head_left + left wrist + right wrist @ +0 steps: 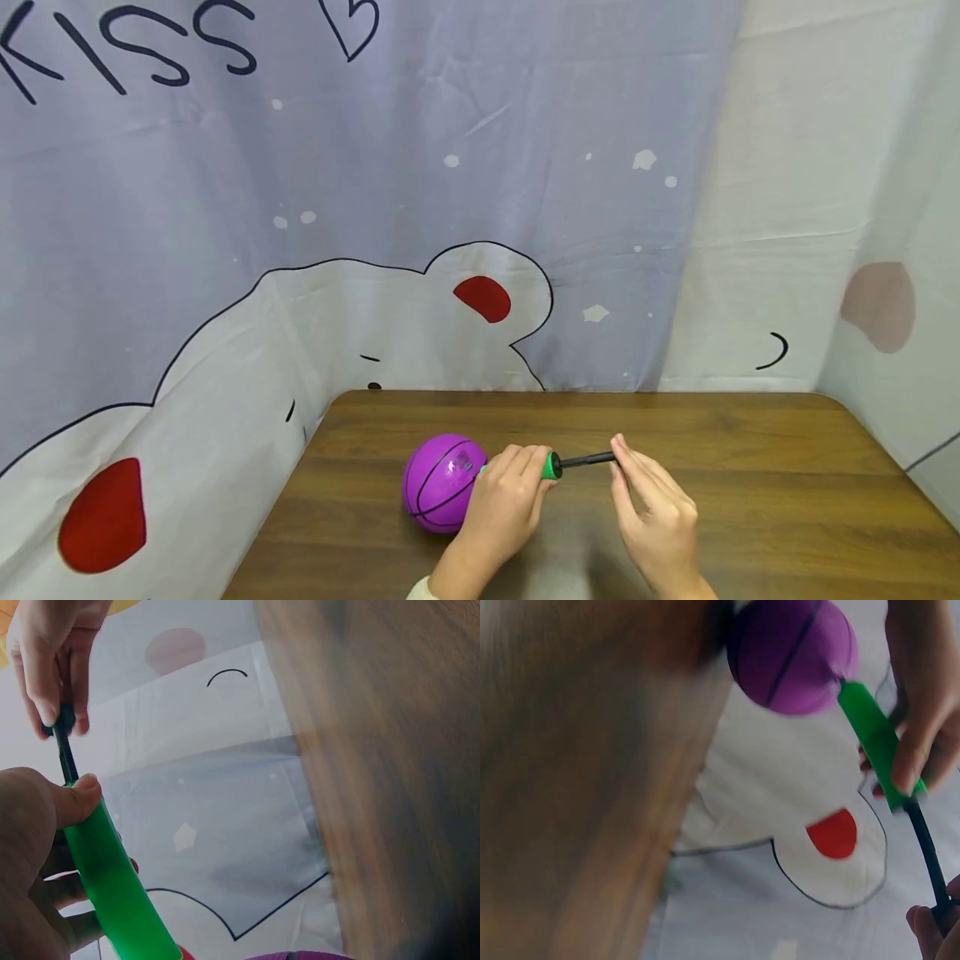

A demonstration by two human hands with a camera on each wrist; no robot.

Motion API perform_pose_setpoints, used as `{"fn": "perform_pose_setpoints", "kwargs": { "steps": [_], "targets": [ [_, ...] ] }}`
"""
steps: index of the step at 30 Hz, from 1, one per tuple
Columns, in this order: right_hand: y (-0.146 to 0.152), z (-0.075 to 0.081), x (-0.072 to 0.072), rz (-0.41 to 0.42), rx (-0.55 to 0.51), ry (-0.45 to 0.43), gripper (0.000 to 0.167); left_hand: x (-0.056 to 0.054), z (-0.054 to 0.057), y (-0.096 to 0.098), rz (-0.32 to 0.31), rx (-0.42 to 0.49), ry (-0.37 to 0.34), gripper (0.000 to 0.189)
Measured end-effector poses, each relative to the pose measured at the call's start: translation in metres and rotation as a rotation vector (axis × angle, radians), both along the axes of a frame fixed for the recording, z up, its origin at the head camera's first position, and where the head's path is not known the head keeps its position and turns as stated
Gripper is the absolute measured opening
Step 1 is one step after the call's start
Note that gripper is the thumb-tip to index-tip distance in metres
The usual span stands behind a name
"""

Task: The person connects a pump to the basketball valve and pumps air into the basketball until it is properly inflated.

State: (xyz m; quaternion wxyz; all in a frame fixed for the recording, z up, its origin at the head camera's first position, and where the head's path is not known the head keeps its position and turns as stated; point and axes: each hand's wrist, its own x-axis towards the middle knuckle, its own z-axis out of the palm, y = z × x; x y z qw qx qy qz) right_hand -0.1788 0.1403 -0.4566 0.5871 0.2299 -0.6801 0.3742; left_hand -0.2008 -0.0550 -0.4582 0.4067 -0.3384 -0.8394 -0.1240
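A purple ball (438,483) with black seam lines sits at the left of the wooden table. My left hand (504,498) grips the green barrel of a hand pump (120,877), thumb along its upper end. In the right wrist view the pump's narrow tip meets the ball (791,656), whose skin puckers there. The black rod (587,459) is drawn out of the barrel toward the right. At the rod's outer end, my right hand (656,512) pinches the dark handle between thumb and fingers, largely covering it.
The brown wooden table (787,483) reaches under both hands, with rounded far corners. Behind it hangs a pale curtain (570,208) printed with bear outlines, red patches and lettering. More white fabric (885,208) closes off the right side.
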Motion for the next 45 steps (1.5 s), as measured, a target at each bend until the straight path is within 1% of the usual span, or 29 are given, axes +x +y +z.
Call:
{"fn": "perform_pose_setpoints", "kwargs": {
  "steps": [4,7,9,12,15,18,22,27,31,35,39,41,45],
  "targets": [
    [-0.012,-0.009,0.0,0.028,0.021,-0.027,0.034,0.001,0.0,0.004,-0.013,-0.01,0.005,0.039],
    [-0.019,-0.013,-0.002,0.062,0.037,-0.034,0.033,0.001,-0.001,0.006,-0.03,-0.013,-0.001,0.038],
    [-0.022,-0.015,-0.003,0.074,0.051,-0.036,0.031,0.002,-0.001,0.005,-0.03,-0.018,-0.005,0.038],
    [-0.022,-0.018,-0.005,0.089,0.07,-0.014,0.031,0.002,-0.003,0.003,-0.022,-0.027,-0.011,0.038],
    [-0.018,-0.018,-0.006,0.097,0.091,0.016,0.03,0.002,-0.003,0.001,-0.017,-0.032,-0.036,0.037],
    [-0.01,-0.011,-0.007,0.083,0.11,0.038,0.029,0.002,-0.003,-0.001,-0.016,-0.024,-0.071,0.037],
    [0.004,0.005,-0.005,0.042,0.085,0.072,0.025,0.002,-0.001,-0.004,-0.007,-0.012,-0.11,0.037],
    [0.02,0.024,0.001,0.016,0.027,0.093,0.025,0.002,0.0,-0.008,-0.003,0.0,-0.113,0.038],
    [0.027,0.03,0.003,0.013,0.025,0.093,0.026,0.001,0.0,-0.009,-0.011,0.0,-0.112,0.037],
    [0.028,0.026,0.003,0.008,0.017,0.059,0.025,0.002,0.0,-0.009,-0.022,0.005,-0.091,0.037],
    [0.023,0.014,0.002,0.0,-0.016,-0.011,0.021,0.003,0.0,-0.007,-0.018,0.011,-0.044,0.038],
    [0.018,0.007,0.002,0.008,-0.021,-0.038,0.018,0.003,0.0,-0.006,-0.01,0.007,-0.023,0.039],
    [0.006,-0.001,0.0,0.031,-0.01,-0.069,0.019,0.003,-0.001,0.0,-0.002,0.0,-0.006,0.04]
  ]
}}
